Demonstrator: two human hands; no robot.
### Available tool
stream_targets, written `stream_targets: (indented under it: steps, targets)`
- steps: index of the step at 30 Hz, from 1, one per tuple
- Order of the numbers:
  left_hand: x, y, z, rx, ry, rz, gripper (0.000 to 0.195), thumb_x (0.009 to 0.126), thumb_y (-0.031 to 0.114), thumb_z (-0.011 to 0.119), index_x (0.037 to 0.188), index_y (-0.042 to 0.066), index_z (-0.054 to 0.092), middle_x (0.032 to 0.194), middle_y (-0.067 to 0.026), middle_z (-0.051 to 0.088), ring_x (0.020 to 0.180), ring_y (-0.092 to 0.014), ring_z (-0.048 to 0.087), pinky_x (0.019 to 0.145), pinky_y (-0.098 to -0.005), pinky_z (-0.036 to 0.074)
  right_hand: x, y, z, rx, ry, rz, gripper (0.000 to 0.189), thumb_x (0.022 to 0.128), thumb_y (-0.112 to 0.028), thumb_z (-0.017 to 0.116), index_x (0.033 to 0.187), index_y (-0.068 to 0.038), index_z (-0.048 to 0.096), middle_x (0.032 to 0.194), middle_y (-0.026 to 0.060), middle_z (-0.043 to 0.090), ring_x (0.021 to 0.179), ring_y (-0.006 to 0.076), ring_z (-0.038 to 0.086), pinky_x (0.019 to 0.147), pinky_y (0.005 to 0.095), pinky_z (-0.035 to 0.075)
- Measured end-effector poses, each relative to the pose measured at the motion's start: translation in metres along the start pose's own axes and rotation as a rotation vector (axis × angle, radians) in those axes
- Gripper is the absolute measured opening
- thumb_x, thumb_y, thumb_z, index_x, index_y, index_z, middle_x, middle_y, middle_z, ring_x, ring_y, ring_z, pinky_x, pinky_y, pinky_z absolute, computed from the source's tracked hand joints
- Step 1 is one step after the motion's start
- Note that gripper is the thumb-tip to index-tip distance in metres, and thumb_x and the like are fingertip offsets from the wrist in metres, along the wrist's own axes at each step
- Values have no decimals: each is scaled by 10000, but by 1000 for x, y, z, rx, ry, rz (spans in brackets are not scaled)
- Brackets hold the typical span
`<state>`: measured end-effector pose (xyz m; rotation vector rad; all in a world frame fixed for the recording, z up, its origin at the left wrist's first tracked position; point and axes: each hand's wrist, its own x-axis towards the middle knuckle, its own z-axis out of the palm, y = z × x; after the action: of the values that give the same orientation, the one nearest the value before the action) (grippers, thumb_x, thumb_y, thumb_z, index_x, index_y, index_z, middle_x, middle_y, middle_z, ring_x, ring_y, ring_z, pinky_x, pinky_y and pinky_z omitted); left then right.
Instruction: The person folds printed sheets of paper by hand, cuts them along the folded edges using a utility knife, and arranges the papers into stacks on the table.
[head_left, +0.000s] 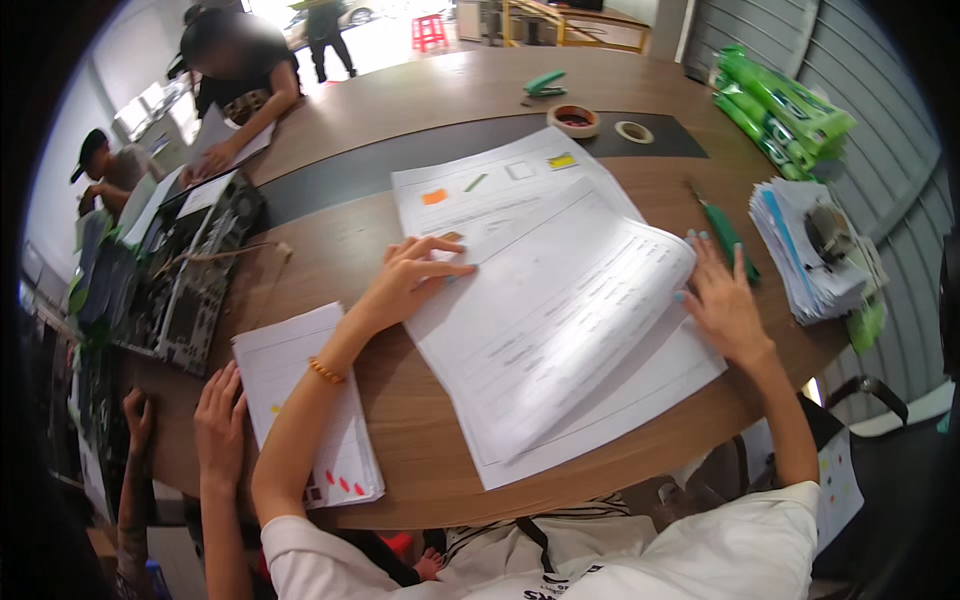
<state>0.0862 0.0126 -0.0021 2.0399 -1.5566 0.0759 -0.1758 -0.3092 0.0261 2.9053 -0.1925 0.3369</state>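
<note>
A stack of large printed paper sheets (424, 341) lies on the table in front of me. Its top sheet (536, 262) is lifted and curls over along the right side, with printed lines showing on it. My left hand (409, 281) rests at the left edge of that sheet, fingertips touching the paper and fingers apart. At the curled right edge is my right hand (724, 300), thumb on the near side of the curl and fingers spread beyond it. The exposed sheet underneath (435, 169) bears small coloured pictures. A green-handled knife or similar tool (727, 236) lies just past my right fingers.
Left of me, another person's hand (221, 405) touches a second paper stack (322, 337). Opened electronic equipment (184, 300) stands beyond. Farther off are tape rolls (574, 121), a green stapler (545, 84), green packages (780, 112) and piled papers (787, 262). A person (240, 75) handles sheets across the table.
</note>
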Motion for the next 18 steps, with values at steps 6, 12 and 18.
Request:
stream_targets:
  steps: [6, 12, 18]
  targets:
    - [5, 1, 3, -8, -25, -47, 348, 764, 33, 610, 1011, 270, 675, 1126, 56, 557, 846, -132, 485, 890, -314, 287, -18, -20, -44, -100, 265, 239, 598, 879, -309, 453, 1344, 24, 277, 1396, 173, 290, 1300, 293, 271, 1055, 514, 141]
    - [5, 5, 0, -6, -19, -58, 356, 760, 23, 609, 1024, 253, 672, 1105, 53, 568, 796, -138, 449, 861, -298, 292, -39, -89, -28, 167, -142, -278, 588, 848, -407, 487, 1282, -18, 408, 1363, 143, 358, 1281, 259, 315, 1020, 560, 198]
    - [5, 5, 1, 11, -21, -45, 361, 757, 3, 590, 1021, 234, 675, 1107, 48, 561, 810, -141, 445, 856, -299, 290, -46, -141, -31, 372, -140, -441, 648, 808, -469, 516, 1277, -30, 420, 1366, 99, 368, 1294, 231, 301, 1000, 628, 142]
